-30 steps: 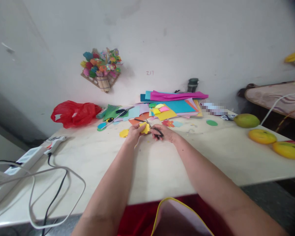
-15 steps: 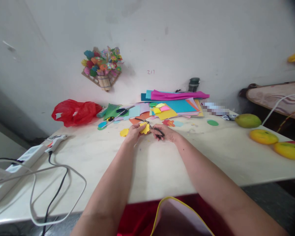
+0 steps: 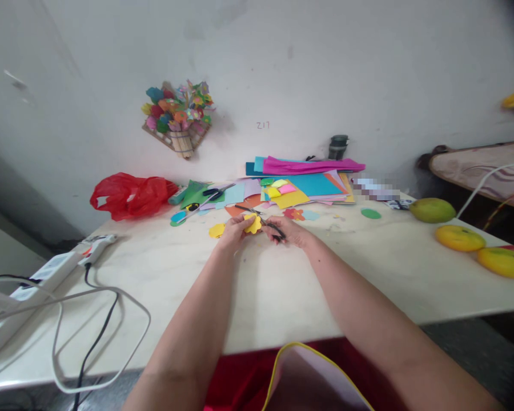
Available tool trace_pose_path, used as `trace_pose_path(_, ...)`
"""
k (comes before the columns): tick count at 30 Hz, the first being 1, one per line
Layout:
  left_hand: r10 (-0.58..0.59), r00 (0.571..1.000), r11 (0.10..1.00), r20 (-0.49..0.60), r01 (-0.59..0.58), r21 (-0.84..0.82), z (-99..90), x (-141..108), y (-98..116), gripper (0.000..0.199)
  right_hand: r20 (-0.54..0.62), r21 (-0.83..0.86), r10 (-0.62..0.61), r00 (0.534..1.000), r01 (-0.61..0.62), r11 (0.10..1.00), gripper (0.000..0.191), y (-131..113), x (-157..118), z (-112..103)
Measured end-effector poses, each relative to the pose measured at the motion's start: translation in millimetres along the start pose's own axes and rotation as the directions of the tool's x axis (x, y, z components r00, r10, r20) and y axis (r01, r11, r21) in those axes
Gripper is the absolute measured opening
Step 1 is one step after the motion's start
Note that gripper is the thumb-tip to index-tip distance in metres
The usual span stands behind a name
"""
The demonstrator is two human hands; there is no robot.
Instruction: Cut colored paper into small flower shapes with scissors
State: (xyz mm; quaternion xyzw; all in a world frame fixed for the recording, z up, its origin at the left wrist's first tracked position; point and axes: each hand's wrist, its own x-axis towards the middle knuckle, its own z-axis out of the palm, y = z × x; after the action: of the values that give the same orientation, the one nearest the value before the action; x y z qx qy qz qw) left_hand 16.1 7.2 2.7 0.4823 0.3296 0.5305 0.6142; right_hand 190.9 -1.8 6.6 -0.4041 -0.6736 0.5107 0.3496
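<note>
My left hand (image 3: 236,229) pinches a yellow paper flower (image 3: 252,224) with a scalloped edge. Black-handled scissors (image 3: 277,232) are in my right hand (image 3: 289,228), its fingers wrapped round the loops. The blades reach to the right edge of the flower; how far they are parted I cannot make out. Left of my left hand lies another yellow paper piece (image 3: 216,230). Just beyond my right hand are a red and orange paper flower (image 3: 293,214) and a light blue paper piece (image 3: 310,215).
Coloured paper sheets (image 3: 317,185) are piled against the wall. A second pair of scissors (image 3: 213,193) lies on green paper. At left are a red plastic bag (image 3: 132,194), a glue gun (image 3: 97,248) and a power strip (image 3: 38,291) with looping cables. Mangoes (image 3: 459,237) sit at right.
My right hand and the scissors have shifted very slightly at the flower's edge. The flower stays in my left hand, turned a little; everything else is unmoved.
</note>
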Motion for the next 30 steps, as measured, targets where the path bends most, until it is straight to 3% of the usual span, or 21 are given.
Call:
trace_pose_path(10,-0.011,1.000,1.000,-0.019,0.011,0.007,-1.1,0.6,0.0,0.028,-0.025,0.050,0.040,0.999,-0.038,0.998,0.021,-12.3,-5.7,5.6)
trace_pose_path(22,0.008,1.000,1.000,0.003,-0.008,0.030,-6.3,2.9,-1.7,0.031,-0.010,0.173,0.041,0.999,-0.039,0.984,0.023,0.9,2.4,3.1)
trace_pose_path(27,-0.006,1.000,0.997,-0.011,0.006,0.074,-4.7,2.1,-0.8,0.033,-0.133,0.175,0.042,0.990,-0.018,0.984,0.037,2.1,3.3,-1.9)
trace_pose_path(30,-0.031,0.999,0.993,0.023,0.028,0.117,-2.6,1.3,-1.3,0.031,-0.202,0.224,-0.010,0.979,0.056,0.973,0.044,5.5,7.3,-4.6)
